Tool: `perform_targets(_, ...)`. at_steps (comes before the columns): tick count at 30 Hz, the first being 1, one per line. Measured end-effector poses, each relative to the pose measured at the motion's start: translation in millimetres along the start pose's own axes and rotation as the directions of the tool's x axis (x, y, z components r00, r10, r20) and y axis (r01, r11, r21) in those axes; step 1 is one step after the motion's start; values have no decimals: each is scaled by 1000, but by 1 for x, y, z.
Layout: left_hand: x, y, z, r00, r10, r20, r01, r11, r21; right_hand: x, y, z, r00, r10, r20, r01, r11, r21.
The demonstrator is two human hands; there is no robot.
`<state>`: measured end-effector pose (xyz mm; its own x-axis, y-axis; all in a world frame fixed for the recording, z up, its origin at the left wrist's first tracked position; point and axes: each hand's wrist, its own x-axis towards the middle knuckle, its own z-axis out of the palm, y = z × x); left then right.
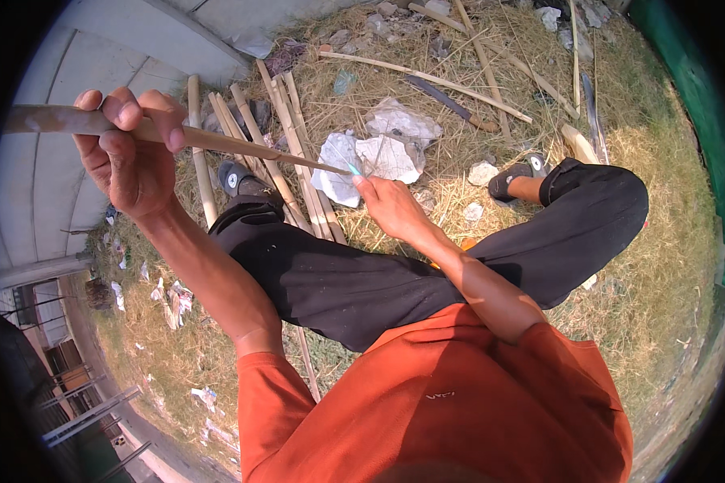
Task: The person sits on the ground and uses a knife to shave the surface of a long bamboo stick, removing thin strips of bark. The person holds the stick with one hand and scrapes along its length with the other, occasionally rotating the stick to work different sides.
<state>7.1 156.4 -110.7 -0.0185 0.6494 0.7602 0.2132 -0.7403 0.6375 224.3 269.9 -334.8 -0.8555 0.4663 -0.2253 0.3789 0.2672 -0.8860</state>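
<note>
My left hand (133, 153) is raised at the left, its fingers closed round a long wooden stick (234, 145). The stick slants down to the right and narrows toward its far end. At that end, my right hand (391, 205) is closed, with a small teal tip (354, 170) showing at the thumb. Whether this hand also grips the stick's end is hidden. Just beyond it lie broken white stone slabs (388, 158) on the dry grass. Several cut wooden poles (290, 145) lie to the left of the stones, near my left foot.
A machete (451, 102) with a dark blade lies beyond the stones. Another long blade (594, 121) lies at the right beside a piece of wood (578, 145). A pale wall (97, 56) stands left, a green sheet (675, 72) right. Rubble and thin sticks lie at the back.
</note>
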Motion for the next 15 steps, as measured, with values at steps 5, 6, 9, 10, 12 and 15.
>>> perform_targets(5, -4, -2, -3, 1000, -21, 19, 21, 1000, 8, -14, -77, -2, 972, -229, -44, 233, 947, 221)
perform_targets(6, -4, -1, -4, 1000, -23, 14, 23, 999, 23, -18, -84, 0, 974, -219, -59, 227, 941, 252)
perform_targets(9, -4, 0, -1, 1000, -17, 0, 17, 999, 31, -24, -85, 8, 969, -222, -113, 242, 943, 227)
perform_targets(10, -4, 0, -1, 1000, -24, 8, 23, 999, 27, -22, -67, 21, 960, -245, -139, 263, 955, 138)
perform_targets(12, -4, 1, -3, 999, -28, 24, 27, 999, 25, -16, -50, 29, 943, -307, -126, 312, 949, 29)
perform_targets(15, -9, 4, 0, 999, -14, -49, 18, 996, 82, -35, -73, 8, 983, -181, -41, 185, 951, 249)
